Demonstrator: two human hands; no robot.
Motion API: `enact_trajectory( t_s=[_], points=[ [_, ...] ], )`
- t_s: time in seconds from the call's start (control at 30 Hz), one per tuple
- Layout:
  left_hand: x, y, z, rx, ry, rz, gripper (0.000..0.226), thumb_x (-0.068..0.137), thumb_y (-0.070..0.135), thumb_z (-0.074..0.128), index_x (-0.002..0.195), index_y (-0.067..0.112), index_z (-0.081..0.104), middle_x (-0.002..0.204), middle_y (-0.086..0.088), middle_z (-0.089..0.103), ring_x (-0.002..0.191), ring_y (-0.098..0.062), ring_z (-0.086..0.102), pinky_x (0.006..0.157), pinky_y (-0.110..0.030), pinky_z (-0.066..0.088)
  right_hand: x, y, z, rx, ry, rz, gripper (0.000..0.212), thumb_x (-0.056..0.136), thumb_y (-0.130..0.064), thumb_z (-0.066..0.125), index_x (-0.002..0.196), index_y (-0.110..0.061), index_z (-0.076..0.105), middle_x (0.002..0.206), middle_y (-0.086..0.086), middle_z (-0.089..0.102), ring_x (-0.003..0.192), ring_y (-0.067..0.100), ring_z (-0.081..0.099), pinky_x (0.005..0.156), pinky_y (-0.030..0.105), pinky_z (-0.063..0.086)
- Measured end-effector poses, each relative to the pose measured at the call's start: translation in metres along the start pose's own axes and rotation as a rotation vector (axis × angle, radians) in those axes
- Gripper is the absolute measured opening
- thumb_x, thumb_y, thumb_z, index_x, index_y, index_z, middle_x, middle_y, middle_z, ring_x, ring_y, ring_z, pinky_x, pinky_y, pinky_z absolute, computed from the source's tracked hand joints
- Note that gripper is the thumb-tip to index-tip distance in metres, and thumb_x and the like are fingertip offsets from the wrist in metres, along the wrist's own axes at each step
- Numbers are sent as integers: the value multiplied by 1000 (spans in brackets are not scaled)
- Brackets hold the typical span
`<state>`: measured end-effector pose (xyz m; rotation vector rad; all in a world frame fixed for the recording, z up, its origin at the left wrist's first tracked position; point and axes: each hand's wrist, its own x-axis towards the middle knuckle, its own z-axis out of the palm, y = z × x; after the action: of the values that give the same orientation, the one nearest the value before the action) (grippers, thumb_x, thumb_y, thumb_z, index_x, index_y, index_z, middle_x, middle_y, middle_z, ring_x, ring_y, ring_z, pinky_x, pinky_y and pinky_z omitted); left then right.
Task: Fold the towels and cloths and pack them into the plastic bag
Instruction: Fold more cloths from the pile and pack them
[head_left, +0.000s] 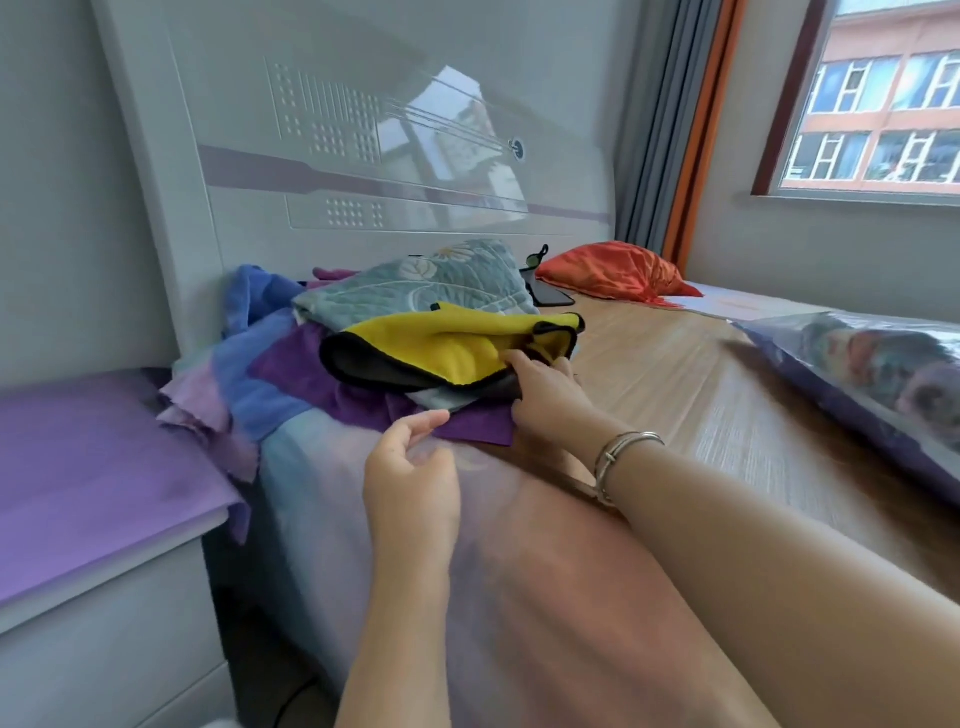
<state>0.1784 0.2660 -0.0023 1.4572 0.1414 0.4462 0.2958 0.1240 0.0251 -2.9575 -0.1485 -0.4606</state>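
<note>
A heap of cloths lies at the head of the bed: a yellow cloth with black edging (441, 348) on top, a purple cloth (363, 400) under it, a blue towel (260, 384), a pale lilac cloth (208, 415) and a floral grey-green quilted cloth (426, 286). My right hand (545, 400) grips the near edge of the yellow cloth. Just short of the purple cloth's corner, my left hand (410, 467) hovers with loosely curled fingers and holds nothing. A clear plastic bag (872, 374) with colourful contents lies on the bed at the right.
A white headboard (363, 156) rises behind the heap. A purple-topped nightstand (104, 467) stands at the left. An orange pillow (618, 273) and a dark phone (553, 296) lie farther along the bed. A window (883, 98) is at the right.
</note>
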Motion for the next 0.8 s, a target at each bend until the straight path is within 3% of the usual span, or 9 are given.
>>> enact_trajectory(
  t_s=[0.13, 0.23, 0.37, 0.47, 0.53, 0.63, 0.8],
  points=[
    [-5, 1, 10, -18, -13, -11, 37, 86, -2, 47, 105, 26, 62, 118, 4, 62, 112, -15, 57, 103, -38, 44, -12, 18, -4, -171, 70, -75, 27, 88, -12, 45, 115, -17, 51, 126, 5, 54, 118, 32, 41, 92, 40, 37],
    [-10, 1, 14, -45, -17, -27, 30, 91, 8, 54, 117, 23, 56, 126, 2, 57, 117, -11, 52, 105, -32, 40, -45, 35, -21, -203, 119, -83, 20, 89, -13, 45, 107, -17, 50, 115, 6, 61, 113, 30, 49, 87, 37, 36],
    [-26, 7, 22, -101, -5, -140, 58, 91, 35, 61, 140, 14, 38, 132, 4, 44, 115, -10, 44, 97, -28, 36, -128, 63, -51, -154, 215, -58, 12, 84, -15, 49, 90, -19, 38, 87, 6, 59, 92, 32, 57, 66, 33, 28],
    [-37, 3, 25, -259, -12, -290, 74, 80, 51, 69, 139, 16, 39, 129, 7, 44, 109, -10, 43, 95, -31, 35, -190, 85, -71, -85, 247, 34, 9, 82, -17, 52, 86, -16, 44, 84, 2, 59, 88, 29, 55, 60, 34, 27],
    [-48, -1, 27, -299, 24, -323, 66, 76, 44, 72, 129, 14, 47, 131, -5, 54, 105, -17, 51, 97, -38, 42, -224, 98, -81, -41, 276, 133, 7, 83, -17, 53, 89, -15, 51, 83, 0, 57, 90, 27, 54, 61, 36, 36],
    [-67, 0, 28, -258, 55, -275, 40, 84, 13, 68, 120, 13, 50, 126, -13, 57, 103, -23, 55, 93, -37, 45, -266, 113, -88, 53, 301, 262, 9, 84, -20, 54, 93, -17, 54, 78, -6, 48, 90, 25, 52, 63, 36, 38],
    [-94, 7, 29, -134, 7, -194, 22, 81, -1, 65, 89, 19, 62, 112, -11, 63, 97, -27, 61, 92, -40, 49, -287, 129, -82, 188, 350, 272, 19, 91, -28, 51, 91, -14, 63, 106, -3, 56, 96, 21, 54, 72, 34, 42]
  ],
)
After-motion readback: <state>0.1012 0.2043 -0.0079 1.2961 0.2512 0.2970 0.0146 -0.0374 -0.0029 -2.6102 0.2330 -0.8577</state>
